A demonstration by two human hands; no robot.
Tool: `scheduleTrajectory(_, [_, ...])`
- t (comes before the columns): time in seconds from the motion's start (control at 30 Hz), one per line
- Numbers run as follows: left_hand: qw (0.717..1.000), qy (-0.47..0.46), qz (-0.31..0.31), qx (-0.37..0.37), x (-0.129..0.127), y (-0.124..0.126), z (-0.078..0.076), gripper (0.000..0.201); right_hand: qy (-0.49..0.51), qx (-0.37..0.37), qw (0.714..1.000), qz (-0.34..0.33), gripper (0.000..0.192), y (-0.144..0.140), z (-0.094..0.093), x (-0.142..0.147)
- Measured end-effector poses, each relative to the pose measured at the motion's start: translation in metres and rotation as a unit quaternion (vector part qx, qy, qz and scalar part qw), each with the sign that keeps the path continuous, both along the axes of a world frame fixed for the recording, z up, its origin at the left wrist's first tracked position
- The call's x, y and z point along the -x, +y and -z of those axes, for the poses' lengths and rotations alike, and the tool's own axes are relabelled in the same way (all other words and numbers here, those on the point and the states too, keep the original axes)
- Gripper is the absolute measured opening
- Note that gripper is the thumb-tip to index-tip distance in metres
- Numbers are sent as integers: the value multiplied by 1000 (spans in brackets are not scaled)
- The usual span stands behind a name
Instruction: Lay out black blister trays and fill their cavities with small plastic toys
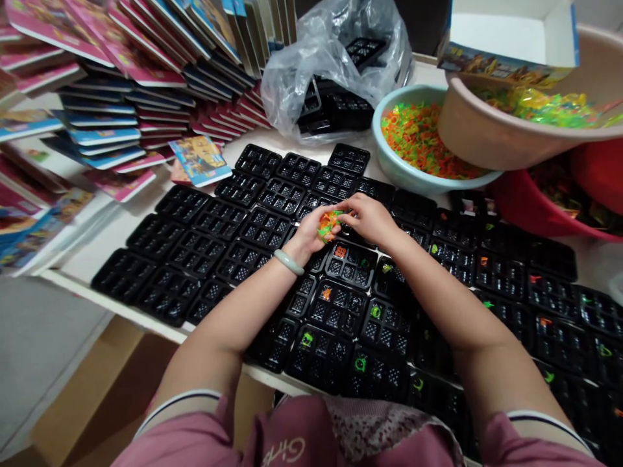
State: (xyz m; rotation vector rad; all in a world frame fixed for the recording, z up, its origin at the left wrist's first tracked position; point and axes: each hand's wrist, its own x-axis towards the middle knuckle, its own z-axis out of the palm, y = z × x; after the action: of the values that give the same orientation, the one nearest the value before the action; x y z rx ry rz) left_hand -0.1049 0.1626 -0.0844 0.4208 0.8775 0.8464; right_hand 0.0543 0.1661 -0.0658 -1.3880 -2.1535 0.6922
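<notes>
My left hand [313, 231], with a pale bangle at the wrist, is cupped around a small heap of orange and green plastic pieces [329, 225]. The fingers of my right hand [365, 217] pinch at this heap; whether a piece is between the fingertips is too small to make out. Both hands are above rows of black compartment trays [341, 308]. Just below them, one tray has an orange piece [340, 251] in a compartment. Several trays to the right and front hold single green or orange pieces, such as a green piece [376, 312].
A light blue basin [389, 165] of orange and green pieces stands at the back right, beside a beige basin [487, 139] and a red basin [525, 201]. A clear plastic bag [287, 71] holds more black trays. Stacked printed boxes [107, 123] fill the left.
</notes>
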Motion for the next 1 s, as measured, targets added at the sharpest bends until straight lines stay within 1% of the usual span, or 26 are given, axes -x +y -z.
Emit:
scheduleTrajectory(0.07, [1000,11,0,4,-4,4,0,12,-20,12,1000,8,21,-2,0,2])
scheduleTrajectory(0.13, [1000,20,2,5,-9,6,1,12,-17,33,999,36,17,1,4,0])
scheduleTrajectory(0.2, [1000,20,3,7,-14,9,2,15,4,52,996,69,11,5,10,-4])
scheduleTrajectory(0.27, [1000,18,1,16,-17,12,3,16,24,51,994,97,8,9,15,-7])
scheduleTrajectory(0.33, [1000,12,4,27,-20,16,4,18,51,54,991,114,6,12,18,-10])
scheduleTrajectory(0.37, [1000,6,9,28,-21,18,4,19,74,67,988,121,6,14,18,-12])
scheduleTrajectory(0.43, [1000,-6,21,19,-24,21,4,20,136,119,974,135,7,17,18,-15])
scheduleTrajectory(0.57, [1000,6,22,-9,-29,23,2,12,253,236,928,138,8,22,17,-23])
scheduleTrajectory(0.67, [999,8,3,-32,-34,21,1,11,310,278,899,136,6,20,18,-25])
scheduleTrajectory(0.8, [998,26,-37,-32,-40,23,3,16,363,276,874,169,6,18,21,-18])
scheduleTrajectory(0.87, [997,37,-61,-32,-43,25,4,18,391,269,862,177,12,18,23,-13])
scheduleTrajectory(0.9, [996,40,-74,-33,-45,26,4,18,394,259,865,173,16,18,24,-10])
scheduleTrajectory(0.93, [995,43,-86,-34,-46,27,3,18,386,242,874,168,22,18,26,-8])
scheduleTrajectory(1.0, [993,42,-106,-35,-48,28,3,17,347,192,904,160,30,18,32,-5])
